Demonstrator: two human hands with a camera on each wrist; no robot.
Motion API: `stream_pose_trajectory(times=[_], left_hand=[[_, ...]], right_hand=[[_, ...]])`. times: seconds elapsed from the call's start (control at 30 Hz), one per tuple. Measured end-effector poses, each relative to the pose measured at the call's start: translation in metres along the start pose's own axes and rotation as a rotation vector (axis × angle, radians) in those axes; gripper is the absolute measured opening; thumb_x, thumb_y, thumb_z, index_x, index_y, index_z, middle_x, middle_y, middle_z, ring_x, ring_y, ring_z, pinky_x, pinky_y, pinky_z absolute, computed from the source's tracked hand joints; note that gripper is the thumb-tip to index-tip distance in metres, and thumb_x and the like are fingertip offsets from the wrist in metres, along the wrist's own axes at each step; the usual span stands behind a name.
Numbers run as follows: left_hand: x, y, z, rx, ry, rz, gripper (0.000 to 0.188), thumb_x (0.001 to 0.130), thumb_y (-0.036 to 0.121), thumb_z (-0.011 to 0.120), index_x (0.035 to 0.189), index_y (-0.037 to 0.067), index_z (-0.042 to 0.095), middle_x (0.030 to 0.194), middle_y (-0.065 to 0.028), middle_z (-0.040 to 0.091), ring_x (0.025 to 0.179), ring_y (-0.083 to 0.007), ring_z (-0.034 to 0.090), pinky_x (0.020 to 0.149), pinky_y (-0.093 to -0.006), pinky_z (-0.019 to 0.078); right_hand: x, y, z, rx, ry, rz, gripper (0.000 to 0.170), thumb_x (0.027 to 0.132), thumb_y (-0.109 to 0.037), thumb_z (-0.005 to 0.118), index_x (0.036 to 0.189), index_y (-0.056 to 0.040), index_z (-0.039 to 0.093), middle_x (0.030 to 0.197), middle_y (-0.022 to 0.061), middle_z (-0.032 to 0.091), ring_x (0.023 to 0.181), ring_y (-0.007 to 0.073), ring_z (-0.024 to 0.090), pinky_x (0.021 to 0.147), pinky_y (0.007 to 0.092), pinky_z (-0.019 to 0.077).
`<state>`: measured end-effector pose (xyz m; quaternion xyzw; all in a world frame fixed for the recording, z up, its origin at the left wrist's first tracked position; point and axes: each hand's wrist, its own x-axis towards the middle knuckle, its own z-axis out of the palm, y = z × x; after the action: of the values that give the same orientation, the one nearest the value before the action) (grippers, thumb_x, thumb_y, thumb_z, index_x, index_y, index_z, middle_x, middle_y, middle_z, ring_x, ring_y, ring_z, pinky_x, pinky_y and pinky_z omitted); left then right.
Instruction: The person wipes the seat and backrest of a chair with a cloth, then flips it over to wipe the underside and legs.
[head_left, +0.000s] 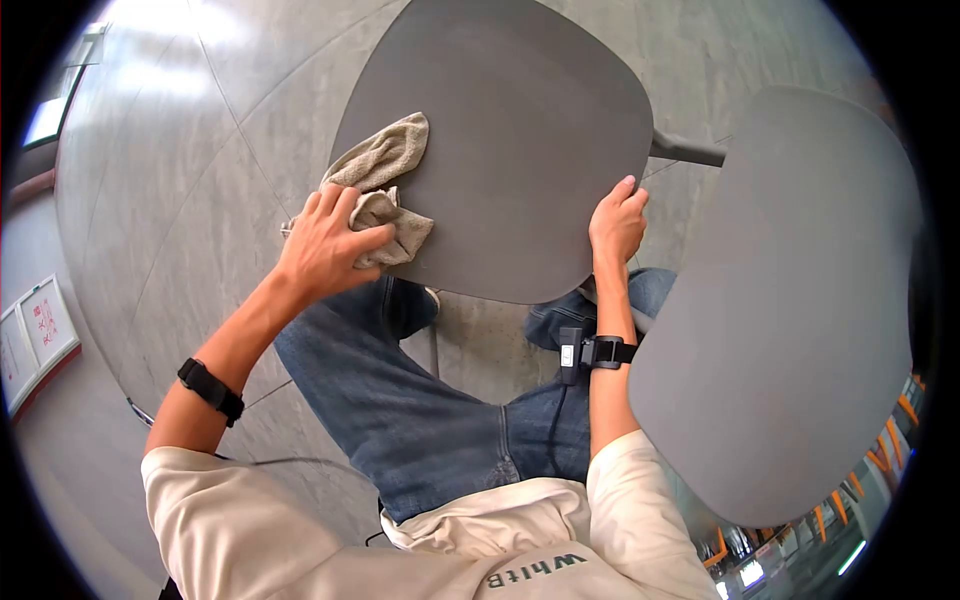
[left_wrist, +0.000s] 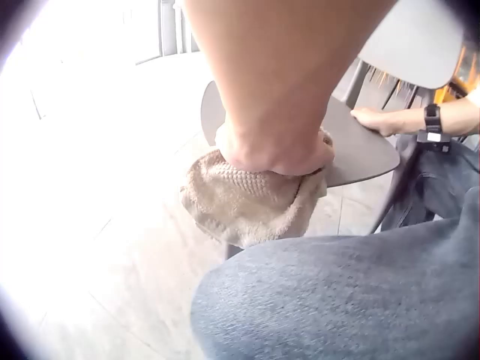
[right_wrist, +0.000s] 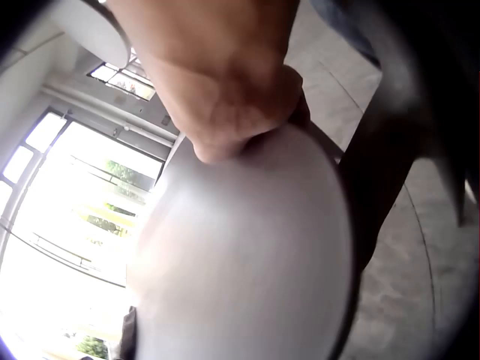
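Observation:
A grey chair seat lies between the two hands. At its left edge my left hand grips a crumpled beige cloth, fingers curled into it. The left wrist view shows the cloth hanging past the seat edge below the hand. My right hand holds the seat's right edge, thumb on top; its other fingers are partly hidden. In the right wrist view the hand is on the rim of the seat.
The grey backrest rises at the right, joined by a dark bar. Jean-clad legs are below the seat, over a grey tiled floor. A framed sign is at the far left.

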<state>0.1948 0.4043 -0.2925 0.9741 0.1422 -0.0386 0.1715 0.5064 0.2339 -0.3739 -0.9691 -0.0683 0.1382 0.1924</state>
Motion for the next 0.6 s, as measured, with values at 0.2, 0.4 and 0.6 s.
stream_pose_trajectory(times=[0.2, 0.4, 0.6], left_hand=[[0.078, 0.09, 0.041, -0.064, -0.12, 0.428, 0.04, 0.068, 0.042, 0.08, 0.103, 0.033, 0.064, 0.115, -0.0097, 0.052, 0.114, -0.0311, 0.047, 0.092, -0.0462, 0.0409], [0.116, 0.14, 0.057, -0.085, -0.184, 0.516, 0.034, 0.076, 0.05, 0.074, 0.104, 0.034, 0.062, 0.109, -0.0054, 0.05, 0.111, -0.0247, 0.047, 0.086, -0.0401, 0.0405], [0.019, 0.018, 0.011, -0.054, -0.216, 0.345, 0.042, 0.061, 0.038, 0.084, 0.098, 0.036, 0.065, 0.119, -0.0107, 0.05, 0.121, -0.0332, 0.044, 0.098, -0.0474, 0.0406]], right_hand=[[0.004, 0.018, 0.007, 0.16, 0.102, -0.092, 0.048, 0.104, -0.042, 0.03, 0.109, -0.0025, 0.057, 0.093, 0.0285, 0.068, 0.09, 0.0507, 0.063, 0.079, 0.0573, 0.0481], [0.003, 0.018, 0.007, 0.251, 0.107, -0.128, 0.054, 0.104, -0.041, 0.028, 0.107, 0.0008, 0.063, 0.098, 0.0287, 0.068, 0.095, 0.0502, 0.062, 0.081, 0.0555, 0.0472], [0.0, 0.015, 0.005, 0.239, 0.098, -0.087, 0.057, 0.104, -0.042, 0.028, 0.108, 0.0006, 0.064, 0.099, 0.0267, 0.069, 0.096, 0.0489, 0.062, 0.085, 0.0547, 0.0475]])
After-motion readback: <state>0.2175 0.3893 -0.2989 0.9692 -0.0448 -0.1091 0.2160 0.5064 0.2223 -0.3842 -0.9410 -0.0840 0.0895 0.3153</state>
